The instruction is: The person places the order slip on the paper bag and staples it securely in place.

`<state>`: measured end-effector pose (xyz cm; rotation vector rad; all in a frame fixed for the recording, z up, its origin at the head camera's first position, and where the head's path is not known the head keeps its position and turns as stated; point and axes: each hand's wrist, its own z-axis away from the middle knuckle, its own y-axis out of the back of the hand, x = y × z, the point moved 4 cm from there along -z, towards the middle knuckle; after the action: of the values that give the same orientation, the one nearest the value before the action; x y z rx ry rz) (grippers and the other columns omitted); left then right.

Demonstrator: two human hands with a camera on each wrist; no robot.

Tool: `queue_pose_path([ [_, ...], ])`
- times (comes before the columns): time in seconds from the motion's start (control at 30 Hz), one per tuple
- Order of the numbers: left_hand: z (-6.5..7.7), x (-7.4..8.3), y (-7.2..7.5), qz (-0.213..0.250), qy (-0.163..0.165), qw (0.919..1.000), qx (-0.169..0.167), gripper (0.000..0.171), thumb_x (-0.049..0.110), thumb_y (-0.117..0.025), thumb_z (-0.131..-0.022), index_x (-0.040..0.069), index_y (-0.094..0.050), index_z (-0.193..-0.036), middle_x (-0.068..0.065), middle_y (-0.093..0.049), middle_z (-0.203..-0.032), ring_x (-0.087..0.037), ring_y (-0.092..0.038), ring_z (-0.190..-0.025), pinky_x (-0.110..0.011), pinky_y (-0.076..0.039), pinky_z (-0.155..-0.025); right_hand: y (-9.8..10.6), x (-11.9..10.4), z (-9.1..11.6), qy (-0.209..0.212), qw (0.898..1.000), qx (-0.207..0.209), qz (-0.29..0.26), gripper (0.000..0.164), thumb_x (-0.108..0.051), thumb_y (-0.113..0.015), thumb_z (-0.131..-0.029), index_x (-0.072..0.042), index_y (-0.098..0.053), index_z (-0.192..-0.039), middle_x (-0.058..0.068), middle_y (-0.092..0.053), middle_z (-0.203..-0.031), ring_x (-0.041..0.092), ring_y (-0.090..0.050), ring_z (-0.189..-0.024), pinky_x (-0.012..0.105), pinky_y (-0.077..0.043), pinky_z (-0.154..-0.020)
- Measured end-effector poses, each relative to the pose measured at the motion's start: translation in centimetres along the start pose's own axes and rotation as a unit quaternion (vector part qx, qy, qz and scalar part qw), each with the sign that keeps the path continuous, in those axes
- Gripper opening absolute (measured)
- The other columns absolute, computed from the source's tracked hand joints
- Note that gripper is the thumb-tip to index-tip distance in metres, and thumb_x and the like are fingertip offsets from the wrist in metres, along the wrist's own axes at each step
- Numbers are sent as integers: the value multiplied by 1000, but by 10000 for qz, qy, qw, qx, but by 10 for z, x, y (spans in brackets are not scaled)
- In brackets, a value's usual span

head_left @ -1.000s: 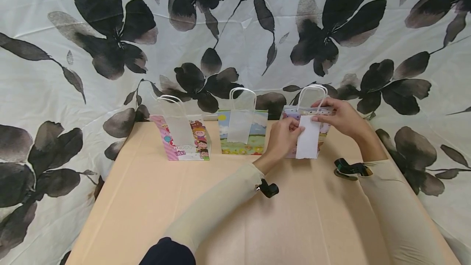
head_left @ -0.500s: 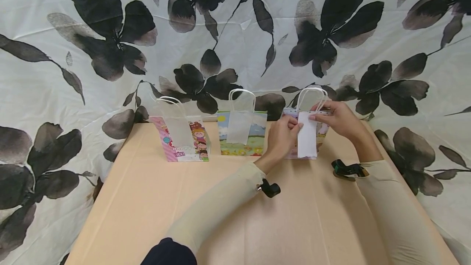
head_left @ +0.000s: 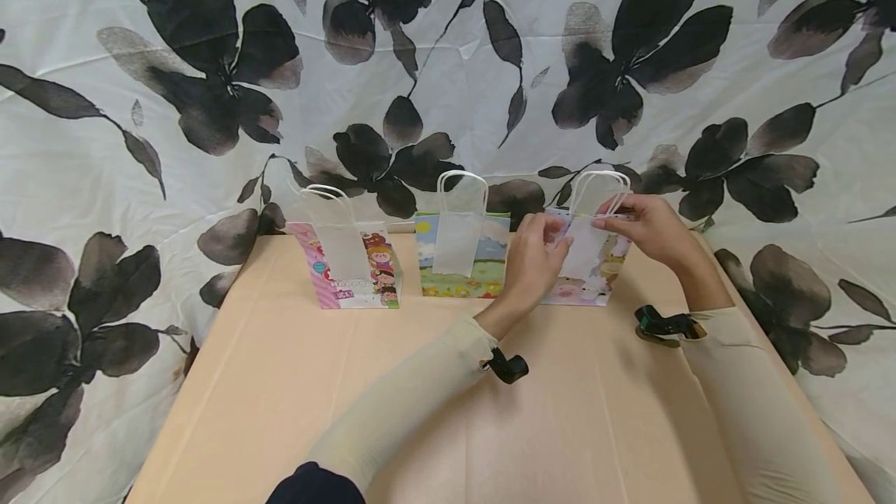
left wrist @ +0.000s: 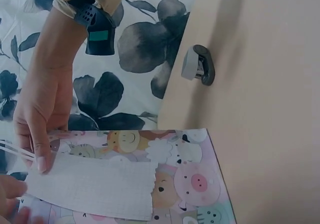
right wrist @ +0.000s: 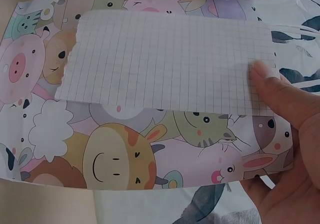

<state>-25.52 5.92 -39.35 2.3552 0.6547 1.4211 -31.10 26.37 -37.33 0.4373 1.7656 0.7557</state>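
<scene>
A strip of white squared paper (right wrist: 165,64) lies on the front of the right-hand paper bag (right wrist: 120,156), which is printed with cartoon animals. My right hand (head_left: 654,228) grips the bag's top edge beside its white handles (head_left: 598,181), with the thumb pressing one end of the strip. At the strip's left side is my left hand (head_left: 535,259). Its blurred fingertips hover by the bag's top edge in the left wrist view and hold nothing. The strip's far end looks torn and uneven.
To the left stand a landscape-printed bag (head_left: 427,274) and a pink bag with cartoon figures (head_left: 381,263), each bearing white paper. A small grey and black object (left wrist: 198,65) sits on the light tabletop (head_left: 490,426). Floral cloth (head_left: 490,99) hangs behind.
The strip, earlier pinched by the left hand in front of the bag, now lies flat on the bag's front. The left hand has let go, while the right hand keeps its hold.
</scene>
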Motion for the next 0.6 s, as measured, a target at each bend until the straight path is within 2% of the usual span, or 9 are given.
queue_pose_path([
  [0.13, -2, 9, 3, -238, -829, 9960, 244, 30, 11, -75, -92, 10, -63, -120, -4, -57, -119, -18, -52, -114, -24, -44, -95, 1, 0, 2, 36, 10000, 1, -82, 23, -18, -76, -93, -3, -72, -109, 13, -70, -102, 21, -65, -83, 26, -54, -69],
  [0.2, -4, 11, 3, -353, -1066, 9932, 303, 37, 9, -74, -92, 10, -60, -126, -5, -54, -125, -21, -47, -120, -26, -41, -101, 1, 0, 3, 49, 10000, 14, -81, 22, -19, -76, -93, -4, -73, -108, 12, -70, -101, 20, -65, -83, 25, -54, -69],
  [0.27, -7, 11, 1, -472, -1064, 9928, 275, 44, 10, -74, -92, 10, -55, -132, -6, -52, -130, -22, -44, -125, -26, -39, -106, 1, 1, 2, 42, 10000, 21, -48, 22, -19, -76, -92, -3, -73, -108, 12, -70, -101, 19, -65, -83, 25, -53, -69],
  [0.37, -13, 8, -4, -474, -833, 9953, 123, 51, 14, -73, -94, 9, -50, -139, -8, -50, -136, -23, -44, -129, -27, -38, -109, 2, 3, 1, 11, 10000, 39, 0, 22, -17, -77, -92, -3, -74, -108, 13, -71, -102, 17, -65, -83, 23, -53, -69],
  [0.47, -18, 1, -10, -433, -543, 9976, -46, 46, 20, -72, -97, 9, -53, -137, -7, -55, -133, -21, -48, -124, -27, -41, -106, 2, 4, 1, -22, 10000, 49, 17, 22, -15, -77, -92, -2, -74, -109, 14, -71, -104, 16, -65, -84, 21, -52, -69],
  [0.6, -22, -5, -16, -505, -369, 9979, -140, 33, 26, -70, -97, 10, -63, -125, -3, -64, -120, -19, -56, -110, -27, -46, -95, 1, 3, 1, -35, 10000, 54, 16, 22, -15, -77, -92, -1, -75, -109, 15, -72, -105, 18, -66, -84, 20, -53, -70],
])
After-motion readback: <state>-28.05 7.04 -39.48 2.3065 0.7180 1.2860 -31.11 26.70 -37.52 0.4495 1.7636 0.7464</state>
